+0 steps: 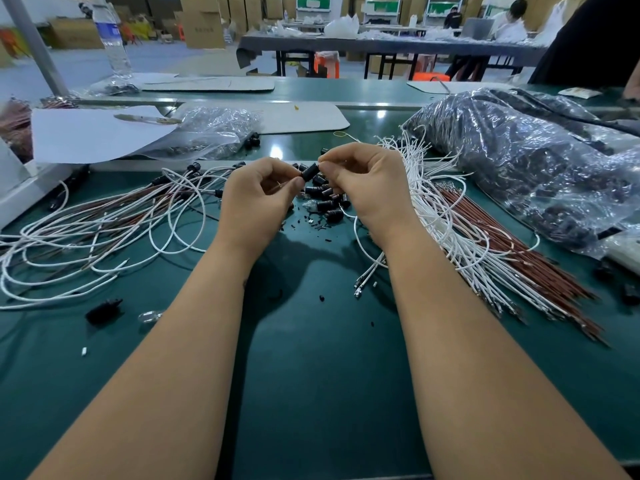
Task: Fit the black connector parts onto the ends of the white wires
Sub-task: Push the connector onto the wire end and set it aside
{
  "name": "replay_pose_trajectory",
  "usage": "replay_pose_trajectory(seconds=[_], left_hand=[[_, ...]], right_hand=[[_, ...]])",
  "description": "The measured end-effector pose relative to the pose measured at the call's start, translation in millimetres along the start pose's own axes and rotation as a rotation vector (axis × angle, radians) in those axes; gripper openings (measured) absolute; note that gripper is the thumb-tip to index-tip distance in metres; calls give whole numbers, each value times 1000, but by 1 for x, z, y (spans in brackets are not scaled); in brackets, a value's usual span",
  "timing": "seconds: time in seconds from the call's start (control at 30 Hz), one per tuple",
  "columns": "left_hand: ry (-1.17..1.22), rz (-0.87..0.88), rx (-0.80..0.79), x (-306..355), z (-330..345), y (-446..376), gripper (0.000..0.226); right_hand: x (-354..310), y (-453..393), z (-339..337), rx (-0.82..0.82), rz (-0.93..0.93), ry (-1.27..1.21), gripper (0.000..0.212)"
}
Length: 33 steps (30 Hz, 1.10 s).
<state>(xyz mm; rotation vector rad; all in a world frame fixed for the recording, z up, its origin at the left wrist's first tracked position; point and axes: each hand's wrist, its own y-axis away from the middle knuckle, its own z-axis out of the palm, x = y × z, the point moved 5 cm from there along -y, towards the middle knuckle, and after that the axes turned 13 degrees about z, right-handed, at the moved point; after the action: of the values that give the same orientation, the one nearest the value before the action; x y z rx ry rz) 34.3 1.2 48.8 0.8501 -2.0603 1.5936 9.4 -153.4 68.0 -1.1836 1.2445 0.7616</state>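
A black connector part [310, 172] is held above the green table between both hands. My right hand [363, 181] pinches its upper end with thumb and forefinger. My left hand [258, 194] has its fingers curled and its thumb tip against the part's lower end; whether a wire is in that hand I cannot tell. A small pile of loose black connectors [327, 199] lies just beyond my hands. Finished white wires with black ends [114, 226] sprawl at the left. A bundle of bare white wires [436, 216] lies at the right, next to brown wires [512, 258].
A large clear bag of black parts [526, 161] fills the right. A smaller bag [214, 129] and white sheets [90, 133] lie at the back left, with a water bottle [112, 39] behind. Black crumbs and a loose black piece [104, 310] dot the green table [322, 358].
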Motion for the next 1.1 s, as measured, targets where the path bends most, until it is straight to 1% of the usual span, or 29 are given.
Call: replay_pose_trajectory(seconds=[0.1, 0.2, 0.37, 0.5, 0.57, 0.7, 0.8, 0.97, 1.1], left_hand=[[-25, -14, 5, -1, -1, 0, 5], [-5, -43, -17, -1, 0, 0, 8], [33, -97, -27, -5, 1, 2, 16], [33, -139, -57, -10, 2, 4, 8], [22, -139, -64, -10, 2, 4, 10], [29, -147, -11, -10, 0, 4, 7], [14, -128, 15, -8, -1, 4, 7], [45, -107, 67, -6, -4, 2, 11], [44, -123, 26, -9, -2, 3, 10]], right_hand=[[0, 0, 0, -6, -12, 11, 9], [1, -1, 0, 23, -30, 35, 13], [2, -1, 5, 34, -76, 119, 11], [-1, 0, 6, 84, -156, 259, 12], [-3, 2, 7, 120, -209, 349, 12], [-9, 5, 11, 144, -293, 465, 12], [-14, 7, 12, 141, -327, 462, 14], [-15, 10, 18, 106, -369, 478, 24], [-9, 10, 21, 93, -353, 494, 29]])
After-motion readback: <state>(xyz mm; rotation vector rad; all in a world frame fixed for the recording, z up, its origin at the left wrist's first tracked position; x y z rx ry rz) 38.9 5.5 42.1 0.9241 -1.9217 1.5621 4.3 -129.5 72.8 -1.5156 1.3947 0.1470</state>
